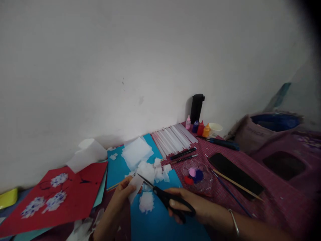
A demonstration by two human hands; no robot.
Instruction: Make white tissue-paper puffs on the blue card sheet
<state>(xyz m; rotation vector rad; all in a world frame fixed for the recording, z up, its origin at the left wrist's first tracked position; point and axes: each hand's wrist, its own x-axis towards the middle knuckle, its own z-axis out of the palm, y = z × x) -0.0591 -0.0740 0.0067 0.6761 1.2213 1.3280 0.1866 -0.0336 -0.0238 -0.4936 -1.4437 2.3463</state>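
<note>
Pinched in my left hand is a small piece of white paper. My right hand grips black-handled scissors, whose blades reach the upper edge of that paper. Below both lies a blue sheet. On it rests a small white paper cutout with a jagged edge. Beyond the hands, a heap of white paper scraps and a stack of white paper squares lie on blue sheets. Whether the blades are cutting into the paper I cannot tell.
Left is a red sheet with blue-and-white flowers. White paper strips lie at the back, near paint bottles and a black flask. Right are a paint palette, a black phone-like slab, a wooden stick and a cutter.
</note>
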